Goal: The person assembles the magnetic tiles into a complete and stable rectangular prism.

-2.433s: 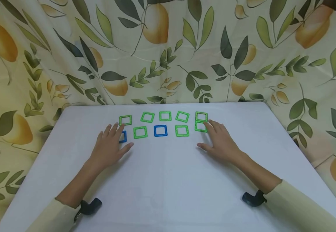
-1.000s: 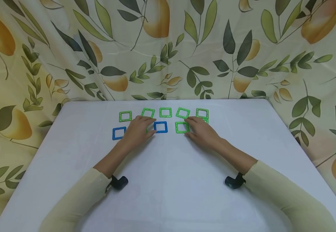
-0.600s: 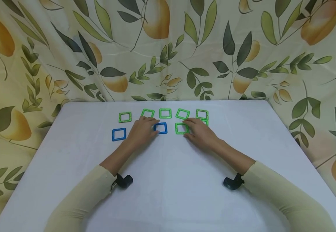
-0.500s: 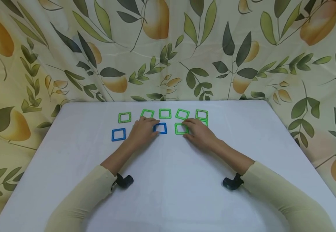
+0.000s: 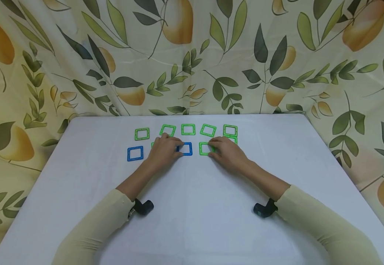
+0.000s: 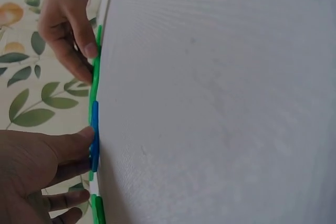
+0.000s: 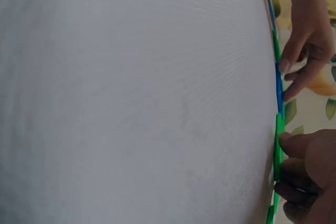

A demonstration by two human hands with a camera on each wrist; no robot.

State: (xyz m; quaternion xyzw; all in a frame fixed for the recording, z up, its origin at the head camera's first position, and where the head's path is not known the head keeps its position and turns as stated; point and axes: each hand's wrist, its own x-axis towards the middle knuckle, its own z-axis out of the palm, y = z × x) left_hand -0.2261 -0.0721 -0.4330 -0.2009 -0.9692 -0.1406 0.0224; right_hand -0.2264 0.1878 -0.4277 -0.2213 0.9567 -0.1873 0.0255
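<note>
In the head view my left hand (image 5: pixel 163 151) pinches the left side of a blue square plastic frame (image 5: pixel 191 148) between thumb and fingers. My right hand (image 5: pixel 226 152) pinches the right side of a green square frame (image 5: pixel 200 148), a short gap away from the blue one. Both frames lie flat or nearly so; whether they touch the table I cannot tell. The left wrist view shows the left thumb against the blue frame (image 6: pixel 95 137) edge-on. In the right wrist view the right thumb meets the green frame (image 7: pixel 277 150). A green frame is mostly hidden under my left hand.
Behind the hands runs a row of green frames, among them one at the middle (image 5: pixel 188 125) and one at far left (image 5: pixel 142 139). Another blue frame (image 5: pixel 135 159) lies left of my left hand. The white table (image 5: pixel 185 221) ends at a leaf-patterned curtain (image 5: pixel 165 73).
Both hands came inward from the outer frames to the front-row blue and green frames. Over the last half second, the blue frame shifted slightly right and nearer, the green slightly left and nearer.
</note>
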